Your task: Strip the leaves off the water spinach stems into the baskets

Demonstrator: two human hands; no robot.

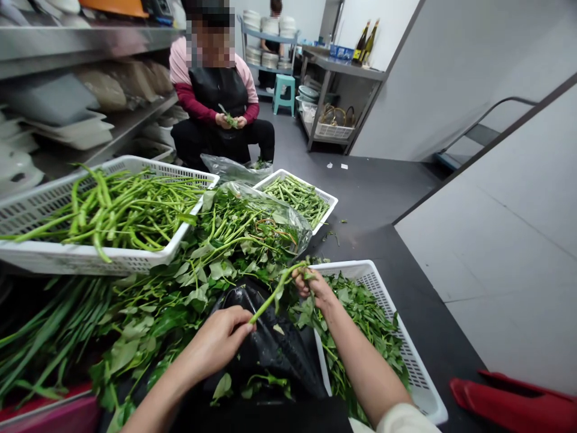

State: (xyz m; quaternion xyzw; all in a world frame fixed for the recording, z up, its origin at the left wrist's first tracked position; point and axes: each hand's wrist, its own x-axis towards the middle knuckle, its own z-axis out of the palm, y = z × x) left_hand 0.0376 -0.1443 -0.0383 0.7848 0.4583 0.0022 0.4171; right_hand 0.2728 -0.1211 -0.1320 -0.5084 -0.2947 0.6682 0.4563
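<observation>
The left hand (220,340) pinched the lower end of a green stem (276,293), and the right hand (313,285) held its leafy top, fingers closed around it, above the black bag (270,343). The stem ran between both hands, just left of the near white basket (421,385) with leaves. To strip it well, the left fingers should probably keep firm while the right pulls leaves off gently, close to the basket.
</observation>
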